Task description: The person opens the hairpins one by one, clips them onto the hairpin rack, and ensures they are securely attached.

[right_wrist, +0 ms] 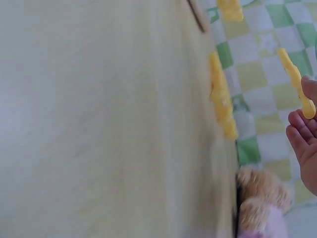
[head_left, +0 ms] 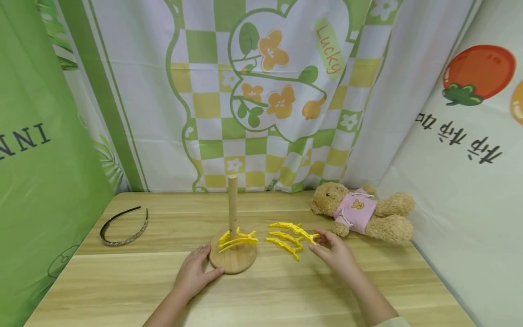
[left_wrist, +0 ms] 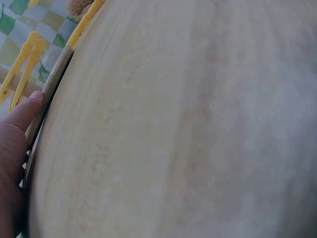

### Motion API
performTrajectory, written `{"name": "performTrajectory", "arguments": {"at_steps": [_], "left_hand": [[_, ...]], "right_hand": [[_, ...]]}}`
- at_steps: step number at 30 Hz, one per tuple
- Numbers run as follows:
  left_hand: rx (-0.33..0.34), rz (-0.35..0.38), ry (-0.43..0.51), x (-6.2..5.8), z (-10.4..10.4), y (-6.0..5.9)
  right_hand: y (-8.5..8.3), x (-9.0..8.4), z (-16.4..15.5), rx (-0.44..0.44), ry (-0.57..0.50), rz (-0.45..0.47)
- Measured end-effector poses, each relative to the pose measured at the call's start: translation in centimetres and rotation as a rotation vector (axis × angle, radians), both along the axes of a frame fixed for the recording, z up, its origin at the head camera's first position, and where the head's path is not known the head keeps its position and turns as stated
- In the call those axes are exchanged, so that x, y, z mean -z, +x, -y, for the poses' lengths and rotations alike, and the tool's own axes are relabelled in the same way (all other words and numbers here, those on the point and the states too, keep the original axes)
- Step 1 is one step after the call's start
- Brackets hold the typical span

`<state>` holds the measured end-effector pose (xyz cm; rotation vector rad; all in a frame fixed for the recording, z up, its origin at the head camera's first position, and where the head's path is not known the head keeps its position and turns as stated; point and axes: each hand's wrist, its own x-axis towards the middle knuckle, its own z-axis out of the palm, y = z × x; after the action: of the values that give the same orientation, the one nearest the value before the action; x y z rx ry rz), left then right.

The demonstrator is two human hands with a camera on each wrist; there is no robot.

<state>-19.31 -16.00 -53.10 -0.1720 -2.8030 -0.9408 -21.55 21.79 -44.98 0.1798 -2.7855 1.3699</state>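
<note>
On the wooden desk (head_left: pixel 122 290) stands a stand (head_left: pixel 233 259), a round wooden base with an upright peg (head_left: pixel 233 204) rising from its middle. Two yellow clips (head_left: pixel 237 240) lie on the base, against the foot of the peg.

The left hand (head_left: pixel 195 274) rests on the desk at the near left edge of the base, its fingers relaxed and fairly straight, the thumb touching the rim. It holds nothing. The left wrist view shows the thumb (left_wrist: pixel 22 116) lying along the base's edge, with the clips (left_wrist: pixel 22 62) beyond it.

Right of the stand lie three more loose clips (head_left: pixel 286 238), side by side on the desk. The right hand (head_left: pixel 335 252) is at their right end. Its fingers pinch the tip of the farthest one, the top clip (head_left: pixel 292 227), whose other end points left toward the stand. In the right wrist view the fingers (right_wrist: pixel 302 134) hold the end of that clip (right_wrist: pixel 296 82), and another clip (right_wrist: pixel 221 99) lies on the desk nearby.

A teddy (head_left: pixel 361 211) in a pink shirt lies on its side at the back right of the desk, just beyond the right hand. A dark headband (head_left: pixel 122 227) lies at the back left, well apart from the stand. Patterned cloth (head_left: pixel 265 91) hangs behind the desk.
</note>
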Motion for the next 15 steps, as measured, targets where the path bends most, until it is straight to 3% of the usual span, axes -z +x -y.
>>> {"name": "performTrajectory", "arguments": {"at_steps": [9, 15], "left_hand": [[0.0, -0.001, -0.013, 0.0, 0.1, -0.2], [0.0, 0.005, -0.026, 0.1, 0.0, -0.2]], "right_hand": [[-2.6, -1.7, 4.1, -0.164, -0.025, -0.166], [-3.1, -2.3, 6.5, -0.227, 0.015, -0.179]]}}
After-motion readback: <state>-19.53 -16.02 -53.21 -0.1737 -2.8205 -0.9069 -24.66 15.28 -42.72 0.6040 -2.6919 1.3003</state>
